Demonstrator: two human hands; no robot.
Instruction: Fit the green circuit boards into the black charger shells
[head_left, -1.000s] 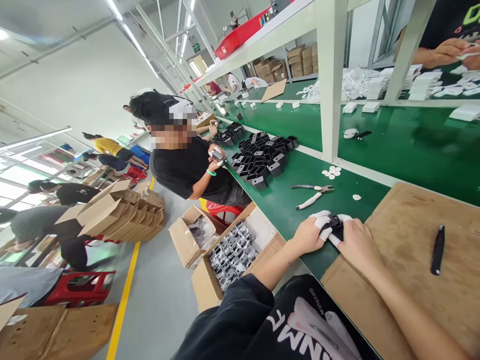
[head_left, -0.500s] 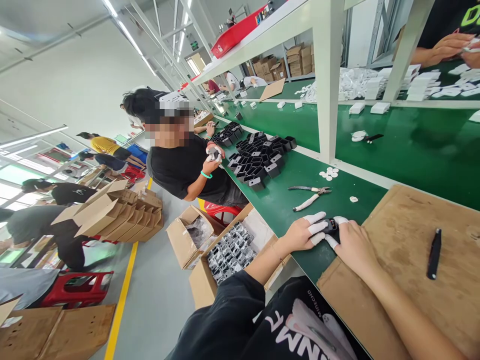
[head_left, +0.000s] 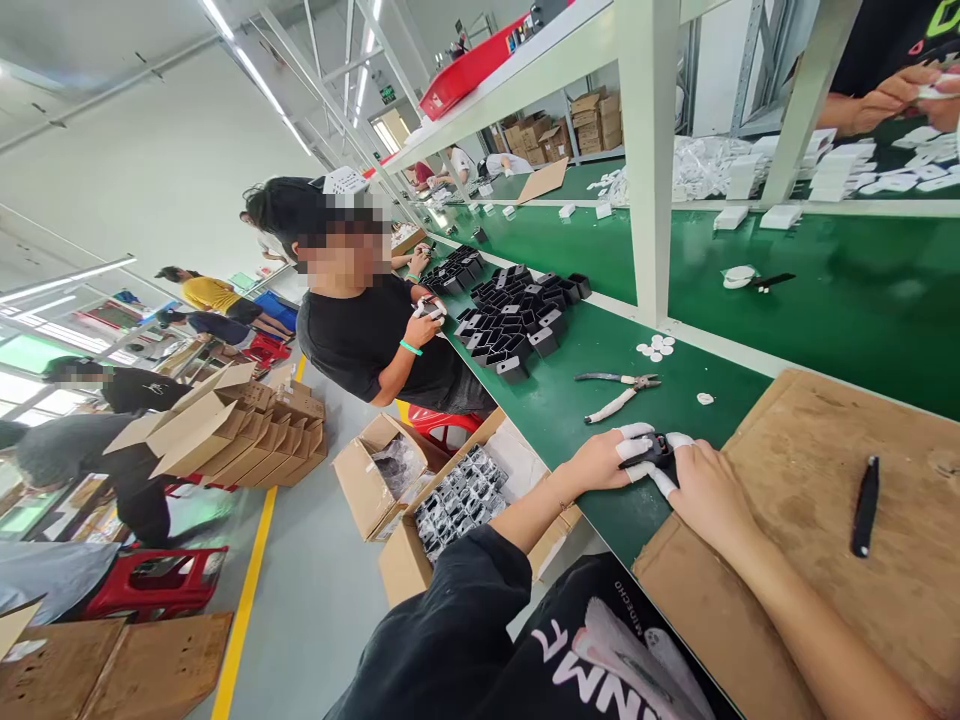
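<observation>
Between my two hands is a small black plastic housing (head_left: 655, 454), held low over the green bench at its near edge. My left hand (head_left: 606, 460), with white covers on the fingertips, closes on its left side. From the right, my right hand (head_left: 709, 488) grips the other side, its covered thumb and finger pressed against it. Fingers hide much of the housing. Beyond them lie cutting pliers (head_left: 624, 393) with one handle wrapped in white. A white round piece (head_left: 705, 399) and several white discs (head_left: 657, 347) rest nearby. On the cardboard sheet (head_left: 810, 440) lies a slim black tool (head_left: 865, 508).
Black housings (head_left: 517, 310) are heaped farther along the bench, by a co-worker (head_left: 367, 330) handling a part. An open carton (head_left: 405, 565) of grey parts stands below the edge. A white post (head_left: 651, 180) rises beside the green conveyor, which carries white boxes (head_left: 780, 217).
The black housing has turned in my hands and more of it shows, as my left fingers shifted. White boxes and a black strip on the conveyor have moved right.
</observation>
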